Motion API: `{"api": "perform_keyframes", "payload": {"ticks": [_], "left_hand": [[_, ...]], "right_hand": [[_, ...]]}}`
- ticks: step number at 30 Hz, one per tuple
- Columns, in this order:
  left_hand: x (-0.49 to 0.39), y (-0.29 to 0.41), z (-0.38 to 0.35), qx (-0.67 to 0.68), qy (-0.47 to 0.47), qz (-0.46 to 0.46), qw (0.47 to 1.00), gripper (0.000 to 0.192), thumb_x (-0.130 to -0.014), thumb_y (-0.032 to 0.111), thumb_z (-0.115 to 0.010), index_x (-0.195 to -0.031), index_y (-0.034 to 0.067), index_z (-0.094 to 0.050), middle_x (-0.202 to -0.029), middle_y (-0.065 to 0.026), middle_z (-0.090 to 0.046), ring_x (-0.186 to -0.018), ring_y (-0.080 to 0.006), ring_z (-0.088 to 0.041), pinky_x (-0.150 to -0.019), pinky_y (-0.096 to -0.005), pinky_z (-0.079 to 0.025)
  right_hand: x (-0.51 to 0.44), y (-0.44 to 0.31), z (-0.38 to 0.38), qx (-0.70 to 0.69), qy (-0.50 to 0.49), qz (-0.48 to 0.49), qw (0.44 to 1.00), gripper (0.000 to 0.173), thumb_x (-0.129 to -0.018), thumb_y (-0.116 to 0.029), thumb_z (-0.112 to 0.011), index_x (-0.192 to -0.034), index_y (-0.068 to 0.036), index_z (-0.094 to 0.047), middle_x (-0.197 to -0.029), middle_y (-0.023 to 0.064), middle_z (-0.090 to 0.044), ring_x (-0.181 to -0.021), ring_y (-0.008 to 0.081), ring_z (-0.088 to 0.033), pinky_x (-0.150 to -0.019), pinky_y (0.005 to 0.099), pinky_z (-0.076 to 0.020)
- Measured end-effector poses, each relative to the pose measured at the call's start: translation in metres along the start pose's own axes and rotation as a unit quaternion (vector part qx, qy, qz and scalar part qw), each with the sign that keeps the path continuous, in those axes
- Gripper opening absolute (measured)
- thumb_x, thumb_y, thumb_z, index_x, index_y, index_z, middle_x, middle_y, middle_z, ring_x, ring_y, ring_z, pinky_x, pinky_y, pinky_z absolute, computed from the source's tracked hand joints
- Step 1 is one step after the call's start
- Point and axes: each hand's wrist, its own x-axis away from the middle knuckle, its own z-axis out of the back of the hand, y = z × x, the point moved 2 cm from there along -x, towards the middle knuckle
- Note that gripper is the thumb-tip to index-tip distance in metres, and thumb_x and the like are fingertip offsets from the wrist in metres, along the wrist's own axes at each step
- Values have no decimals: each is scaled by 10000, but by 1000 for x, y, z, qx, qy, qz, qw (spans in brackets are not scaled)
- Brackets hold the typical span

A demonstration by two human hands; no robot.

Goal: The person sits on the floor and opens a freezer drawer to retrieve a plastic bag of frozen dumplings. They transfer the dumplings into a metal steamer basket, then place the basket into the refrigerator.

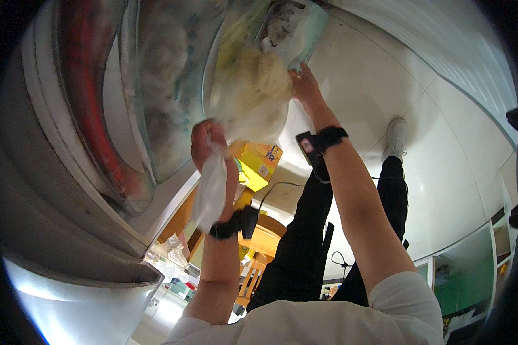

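My left hand is closed in a fist, with a thin, crumpled white plastic bag hanging from it along the wrist; blur hides its detail. Up and to the right, my right hand has its fingers curled at the right edge of a clear plastic bag with pale yellowish contents. Just beyond those fingertips is a pale blue-green translucent container, partly covered by clear wrapping. A translucent drawer with blurred contents stands left of the bag. Both wrists wear black straps with small devices.
A long clear bin holding something red lies at the left, inside a grey-rimmed appliance. Below the bag stands a yellow carton. A wooden chair is behind my left arm. Thin cables hang near my legs, over pale floor tiles.
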Motion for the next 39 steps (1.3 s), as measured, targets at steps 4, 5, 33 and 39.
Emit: {"api": "perform_keyframes", "payload": {"ticks": [4, 5, 33, 39], "left_hand": [[-26, -1, -35, -119, 27, -58, 991, 91, -995, 84, -522, -1017, 8, -568, -969, -118, -607, -937, -269, -592, -857, -353, -465], [-30, -2, -43, -108, 12, -82, 991, 106, -949, 76, -552, -1030, 11, -573, -974, -128, -603, -933, -284, -591, -851, -359, -470], [-26, -115, -192, 233, 86, 189, 950, 270, -999, 219, -559, -1188, 29, -592, -1105, -147, -609, -1002, -285, -629, -860, -353, -506], [-48, -115, -212, 501, -8, 330, 800, 325, -990, 206, -568, -1271, 45, -542, -1191, -126, -611, -1072, -260, -613, -899, -362, -494]], "right_hand": [[49, -11, -3, -224, -53, -24, 973, 791, -985, -400, -595, -1560, -96, -146, -1313, 97, -569, -1175, 255, -581, -923, 414, -536], [56, -11, -14, -260, -86, -4, 962, 772, -989, -382, -594, -1555, -87, -160, -1279, 95, -584, -1157, 250, -589, -913, 405, -539], [-11, -60, -44, 556, 149, 457, 678, 609, -835, -207, -626, -1318, 137, -490, -1464, 337, -363, -1317, 446, -435, -1107, 462, -392], [29, -48, -39, 560, 139, 425, 697, 544, -841, -217, -625, -1267, 117, -571, -1440, 322, -418, -1292, 401, -486, -1102, 511, -376]]}}
